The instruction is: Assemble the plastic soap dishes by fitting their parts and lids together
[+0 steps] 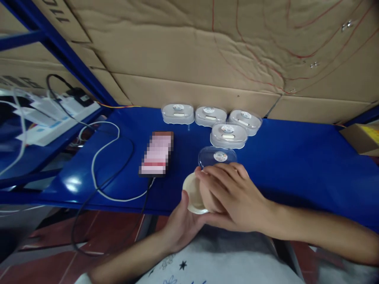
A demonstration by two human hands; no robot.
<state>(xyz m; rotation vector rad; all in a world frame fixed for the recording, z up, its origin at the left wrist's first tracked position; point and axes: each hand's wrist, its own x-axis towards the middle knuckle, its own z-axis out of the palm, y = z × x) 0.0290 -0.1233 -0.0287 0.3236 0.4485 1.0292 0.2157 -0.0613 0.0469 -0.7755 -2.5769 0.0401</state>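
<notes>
Evidently, 4 oval cases with clear plastic lids and whitish bodies (178, 115) look complete: each is covered, with a round printed sticker and a small white bar on top. They sit towards the back of the glossy blue tabletop (296, 157), 3 along the brown cardboard backing (177, 51) and 1 just in front of them.

Nearer the person, a separate clear oval plastic lid (219, 156) with a round sticker lies on the blue surface, partly hidden by fingers. Blue shows through it, so it seems to have no body beneath.

The smooth, cream-coloured, rounded open vessel (192, 194) is between the hands, at the near edge of the tabletop, tilted with its mouth to the left. The left hand (183, 225) is closed around its lower side, thumb on the rim. The right hand (229, 195) bends over it with curled fingers, fingertips at the far rim; whether it clasps anything inside, I cannot tell.

Judging by the 4 covered cases, this piece looks unfinished: vessel and lid are apart.
</notes>
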